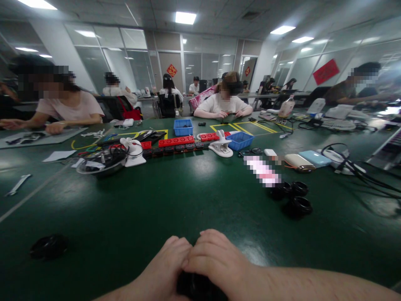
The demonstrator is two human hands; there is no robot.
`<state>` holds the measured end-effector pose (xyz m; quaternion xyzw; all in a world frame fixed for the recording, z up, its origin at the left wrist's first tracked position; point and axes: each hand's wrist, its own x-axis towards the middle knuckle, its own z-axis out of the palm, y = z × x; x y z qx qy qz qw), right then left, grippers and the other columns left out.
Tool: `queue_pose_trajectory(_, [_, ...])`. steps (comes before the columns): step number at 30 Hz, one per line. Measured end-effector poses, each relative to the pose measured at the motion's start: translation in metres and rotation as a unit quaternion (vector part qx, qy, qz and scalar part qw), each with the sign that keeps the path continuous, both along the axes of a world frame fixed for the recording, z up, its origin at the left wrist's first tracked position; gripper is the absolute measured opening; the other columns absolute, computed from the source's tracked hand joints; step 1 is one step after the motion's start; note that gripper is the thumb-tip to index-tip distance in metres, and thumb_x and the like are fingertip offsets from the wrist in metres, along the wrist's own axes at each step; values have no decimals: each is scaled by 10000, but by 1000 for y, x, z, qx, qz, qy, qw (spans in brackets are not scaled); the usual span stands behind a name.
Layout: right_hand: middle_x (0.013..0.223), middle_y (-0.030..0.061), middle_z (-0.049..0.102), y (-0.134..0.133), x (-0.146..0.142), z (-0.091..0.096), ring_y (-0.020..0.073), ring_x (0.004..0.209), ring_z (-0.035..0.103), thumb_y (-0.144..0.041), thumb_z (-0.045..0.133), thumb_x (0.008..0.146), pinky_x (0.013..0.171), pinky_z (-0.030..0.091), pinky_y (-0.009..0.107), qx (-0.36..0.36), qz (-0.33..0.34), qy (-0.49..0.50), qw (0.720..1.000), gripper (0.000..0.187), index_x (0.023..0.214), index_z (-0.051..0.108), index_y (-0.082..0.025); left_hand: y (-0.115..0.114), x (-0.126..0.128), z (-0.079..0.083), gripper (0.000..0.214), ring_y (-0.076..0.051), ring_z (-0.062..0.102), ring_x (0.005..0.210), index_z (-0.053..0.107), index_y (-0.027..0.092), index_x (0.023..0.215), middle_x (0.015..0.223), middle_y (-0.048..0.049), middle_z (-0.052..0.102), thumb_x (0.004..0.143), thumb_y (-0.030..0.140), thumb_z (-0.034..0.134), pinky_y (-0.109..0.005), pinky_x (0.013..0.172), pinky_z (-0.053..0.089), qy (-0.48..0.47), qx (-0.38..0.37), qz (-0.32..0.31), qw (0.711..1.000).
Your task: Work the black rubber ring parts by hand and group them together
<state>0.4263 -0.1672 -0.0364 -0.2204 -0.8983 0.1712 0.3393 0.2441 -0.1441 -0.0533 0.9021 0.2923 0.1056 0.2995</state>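
At the near edge of the green table, my left hand [164, 265] and my right hand [219, 259] are closed together around a black round part [199, 286]. The fingers cover most of it, and only its dark underside shows between the palms. My right hand lies partly over the left fingertips. A similar black round part [49, 246] lies alone on the table to the left. To the right stand several more, among them a ring-shaped black part [301, 205] with an open top.
A power strip [175, 142] in red and black crosses the table's middle, beside blue bins [240, 141], a white clamp base [221, 148] and a bowl of parts [102, 167]. A wrench [19, 185] lies left. Power banks [299, 162] and cables lie right. Co-workers sit opposite.
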Motion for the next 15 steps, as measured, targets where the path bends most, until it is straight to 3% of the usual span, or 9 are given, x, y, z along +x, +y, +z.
queue_pose_trajectory(3, [924,70,615,0,-3,-9,178,825,542,-524,415,854,752,417,323,-22,-41,10,999,433,1064,504,-155,-1,0,-3,374,-198,537,743,570,193,864,827,-3,602,618,412,747,-325,682,390,8,-6,13,1000])
queue_pose_trajectory(8, [874,50,601,-1,-6,-17,172,759,525,-565,473,813,680,388,311,-21,-80,-51,995,449,1046,514,-183,-1,1,-6,277,-196,528,702,567,183,776,739,2,562,616,346,723,-345,703,387,3,29,33,999])
queue_pose_trajectory(12, [906,42,612,0,-3,-12,155,797,542,-442,583,782,711,408,285,-9,-47,-32,998,378,1042,512,-177,0,1,-2,239,-198,533,711,573,191,766,744,-4,576,624,329,708,-358,741,395,-5,20,21,1000])
queue_pose_trajectory(15, [931,39,632,3,-3,-5,137,862,556,-345,550,819,786,418,270,12,15,0,1000,287,1033,512,-158,0,1,-2,221,-191,544,714,580,201,763,735,11,576,619,304,711,-373,794,392,-12,18,19,1000])
